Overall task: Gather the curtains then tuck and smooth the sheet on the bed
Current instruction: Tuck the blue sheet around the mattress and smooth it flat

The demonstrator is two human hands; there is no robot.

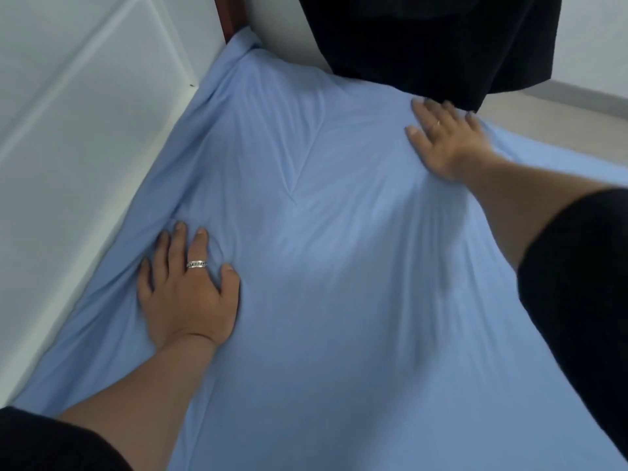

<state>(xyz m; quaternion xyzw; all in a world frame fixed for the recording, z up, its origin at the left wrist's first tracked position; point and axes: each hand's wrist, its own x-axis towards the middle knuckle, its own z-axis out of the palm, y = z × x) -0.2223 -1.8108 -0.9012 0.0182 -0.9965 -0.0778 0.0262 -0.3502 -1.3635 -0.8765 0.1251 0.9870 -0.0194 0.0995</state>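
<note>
Sheet (339, 266), light blue and creased, lies spread over the bed, which it hides; its left edge is bunched against a white panelled wall (68, 130). Black curtain (424, 39) hangs at the far edge, touching the sheet. Pale floor (560, 113) shows at upper right. Left hand (187, 290), wearing a ring (197, 264), presses flat with spread fingers near the wall. Right hand (445, 137), blurred, lies flat with straight fingers just beside the curtain.

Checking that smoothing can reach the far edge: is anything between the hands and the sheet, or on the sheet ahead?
Nothing is between them: left hand and right hand both press flat on the sheet. Ahead, the dark curtain hangs over its far edge.
</note>
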